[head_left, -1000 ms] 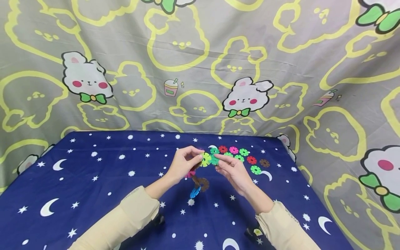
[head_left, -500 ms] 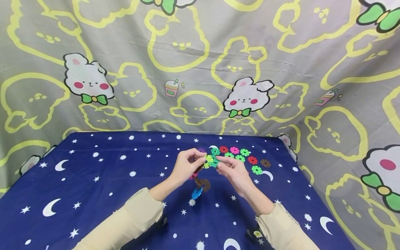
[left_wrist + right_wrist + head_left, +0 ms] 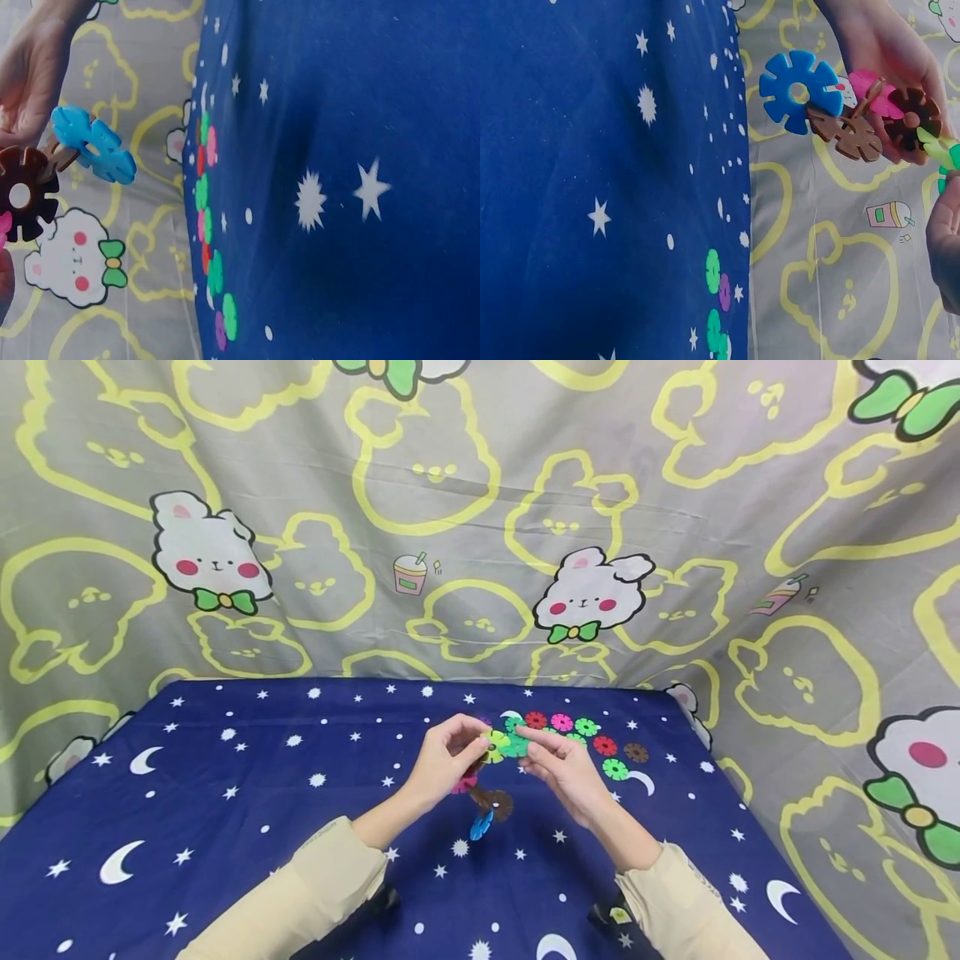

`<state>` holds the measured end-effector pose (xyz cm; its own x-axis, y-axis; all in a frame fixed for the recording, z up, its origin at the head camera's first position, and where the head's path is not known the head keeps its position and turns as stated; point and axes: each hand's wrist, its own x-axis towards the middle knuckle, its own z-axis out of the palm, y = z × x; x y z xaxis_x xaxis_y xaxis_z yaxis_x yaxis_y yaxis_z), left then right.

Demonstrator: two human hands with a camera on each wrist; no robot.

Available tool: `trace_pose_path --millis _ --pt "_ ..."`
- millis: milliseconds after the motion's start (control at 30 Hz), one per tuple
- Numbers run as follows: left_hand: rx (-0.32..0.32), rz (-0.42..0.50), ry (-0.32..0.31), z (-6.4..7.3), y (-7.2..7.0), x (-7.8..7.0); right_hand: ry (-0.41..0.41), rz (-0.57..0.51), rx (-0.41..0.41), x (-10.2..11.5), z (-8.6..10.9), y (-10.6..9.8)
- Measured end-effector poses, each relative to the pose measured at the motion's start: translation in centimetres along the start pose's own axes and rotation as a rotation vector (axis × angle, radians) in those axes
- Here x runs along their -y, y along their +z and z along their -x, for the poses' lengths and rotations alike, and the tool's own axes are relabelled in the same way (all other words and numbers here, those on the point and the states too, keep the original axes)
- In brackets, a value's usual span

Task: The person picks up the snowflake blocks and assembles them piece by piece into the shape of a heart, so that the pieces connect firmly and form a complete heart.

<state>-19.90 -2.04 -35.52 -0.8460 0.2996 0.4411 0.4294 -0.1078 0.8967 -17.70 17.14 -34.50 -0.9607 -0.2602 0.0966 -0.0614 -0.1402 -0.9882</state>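
In the head view my left hand [image 3: 447,758] pinches a yellow-green notched plastic disc [image 3: 494,746]. My right hand [image 3: 567,770] pinches a green notched disc [image 3: 516,744] against its right side; whether their slots interlock is too small to tell. Below my left hand hangs a joined chain of discs: a pink disc [image 3: 874,91], a dark brown disc [image 3: 921,112], a lighter brown disc [image 3: 859,142] and, at the lower end, a blue disc [image 3: 814,79]. The blue disc [image 3: 94,146] also shows in the left wrist view, clear of the table. Fingers hide part of the chain.
Loose discs lie on the dark blue star-patterned cloth [image 3: 300,827] beyond my right hand, among them a red disc [image 3: 604,745], a pink disc [image 3: 561,722], a brown disc [image 3: 636,752] and a green disc [image 3: 615,768]. A printed curtain [image 3: 465,552] rises behind the table.
The hanging end of the chain, with its brown and blue discs, has swung to the right. The green disc now shows more of its face. Both hands stay nearly in place.
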Motion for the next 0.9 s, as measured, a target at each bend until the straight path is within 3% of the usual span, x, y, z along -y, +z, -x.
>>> trace_pose_path --millis 167,367,500,600,700,800,900 --pt "0.09 -0.092 -0.028 0.0 -0.4 0.0 -0.006 0.03 -0.016 -0.2 0.0 -0.1" --pt "0.195 -0.339 -0.054 -0.1 -0.2 0.1 0.003 0.08 0.007 -0.7 -0.3 0.3" --pt "0.21 -0.414 -0.086 -0.2 0.0 0.2 -0.025 0.099 0.024 -1.1 -0.5 0.3" --pt "0.192 -0.419 -0.094 -0.3 -0.1 0.4 -0.061 0.175 -0.025 -1.2 -1.0 -0.4" --pt "0.174 -0.409 -0.122 -0.4 -0.4 0.5 -0.085 0.352 -0.147 -1.8 -1.9 -2.0" --pt "0.167 -0.399 -0.155 -0.4 -0.5 0.3 -0.05 0.67 -0.238 -3.1 -2.9 -4.4" --pt "0.186 -0.389 -0.164 -0.3 -0.4 0.3 0.03 1.02 -0.206 -4.4 -3.2 -6.7"
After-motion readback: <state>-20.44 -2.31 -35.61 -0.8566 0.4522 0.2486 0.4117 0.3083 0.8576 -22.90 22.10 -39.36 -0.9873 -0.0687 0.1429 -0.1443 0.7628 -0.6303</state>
